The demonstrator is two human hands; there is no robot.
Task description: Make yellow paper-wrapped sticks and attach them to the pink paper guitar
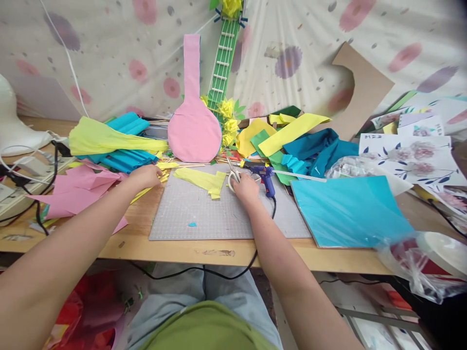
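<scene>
My right hand [247, 188] is closed on the handles of the scissors [233, 175], whose blades point away over the grey cutting mat [204, 218]. Beside it lies a blue glue gun [267, 179] with a clear glue stick. A yellow paper piece [204, 180] rests on the mat between my hands. My left hand [147, 177] is at the mat's left edge, over thin yellow strips [144, 194]; its fingertips are too small to tell what they hold. Behind the mat stands a pink banjo-shaped piece [194, 131].
Blue paper-covered board [350, 211] lies right of the mat. Pink paper [78, 187] and a power strip [25, 194] are at the left. Coloured papers [292, 133] and a green stringed neck [223, 63] are behind. The glue gun's black cord [255, 255] hangs over the front edge.
</scene>
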